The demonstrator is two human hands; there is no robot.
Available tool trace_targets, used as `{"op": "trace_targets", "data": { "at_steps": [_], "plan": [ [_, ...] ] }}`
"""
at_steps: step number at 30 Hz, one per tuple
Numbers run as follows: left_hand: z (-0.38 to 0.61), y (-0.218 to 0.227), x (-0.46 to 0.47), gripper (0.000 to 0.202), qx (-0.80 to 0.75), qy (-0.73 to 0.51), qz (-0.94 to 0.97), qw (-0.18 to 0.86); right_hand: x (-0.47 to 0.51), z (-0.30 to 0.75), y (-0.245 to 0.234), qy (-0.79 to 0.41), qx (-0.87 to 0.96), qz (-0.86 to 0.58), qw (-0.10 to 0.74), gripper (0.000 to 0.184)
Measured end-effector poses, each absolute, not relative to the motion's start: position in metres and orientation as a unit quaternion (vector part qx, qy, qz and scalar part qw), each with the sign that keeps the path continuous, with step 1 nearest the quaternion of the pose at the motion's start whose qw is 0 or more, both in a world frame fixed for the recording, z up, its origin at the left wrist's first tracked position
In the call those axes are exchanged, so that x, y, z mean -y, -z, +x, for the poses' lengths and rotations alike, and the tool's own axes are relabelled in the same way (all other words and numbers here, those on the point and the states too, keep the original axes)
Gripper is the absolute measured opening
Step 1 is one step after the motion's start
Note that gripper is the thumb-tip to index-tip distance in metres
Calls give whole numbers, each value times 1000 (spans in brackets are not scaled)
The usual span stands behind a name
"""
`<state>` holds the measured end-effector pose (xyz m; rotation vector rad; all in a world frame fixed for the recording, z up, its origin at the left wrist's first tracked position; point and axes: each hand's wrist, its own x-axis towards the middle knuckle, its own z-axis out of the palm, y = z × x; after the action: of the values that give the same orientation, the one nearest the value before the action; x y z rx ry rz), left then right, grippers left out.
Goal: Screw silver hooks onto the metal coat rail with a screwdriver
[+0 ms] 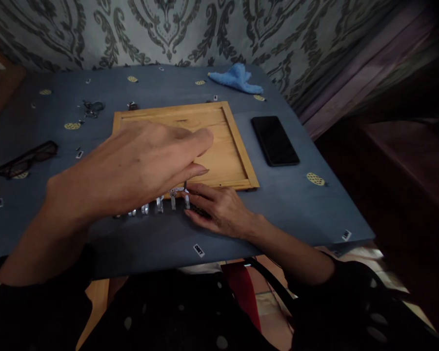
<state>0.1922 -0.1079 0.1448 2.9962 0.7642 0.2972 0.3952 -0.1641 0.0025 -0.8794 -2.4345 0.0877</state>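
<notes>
My left hand (139,168) hovers palm down above the near part of a shallow wooden tray (237,146), fingers stretched out and holding nothing. My right hand (219,209) rests on the blue table (296,200) just in front of the tray's near edge, fingers laid flat. Its fingertips touch the right end of a row of several small silver metal pieces (159,204) lined up along the table. Part of that row is hidden under my left hand.
A black phone (274,140) lies right of the tray. A blue cloth (236,78) sits at the far edge, dark glasses (25,160) at the left, a bunch of keys (91,108) behind. Small yellow discs (315,179) and tags (198,250) are scattered around.
</notes>
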Motion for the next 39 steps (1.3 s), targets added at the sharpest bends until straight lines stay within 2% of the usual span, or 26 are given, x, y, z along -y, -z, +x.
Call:
{"op": "trace_targets", "data": {
  "at_steps": [10, 20, 39],
  "plan": [
    [192, -150, 111, 17, -264, -89, 952, 130, 164, 395, -4, -17, 903, -325, 282, 35],
    [188, -147, 104, 19, -257, -99, 959, 64, 164, 397, -2, -21, 902, -328, 278, 34],
    [196, -150, 107, 21, -235, -97, 964, 76, 165, 397, -2, -25, 905, -328, 268, 34]
  ]
}}
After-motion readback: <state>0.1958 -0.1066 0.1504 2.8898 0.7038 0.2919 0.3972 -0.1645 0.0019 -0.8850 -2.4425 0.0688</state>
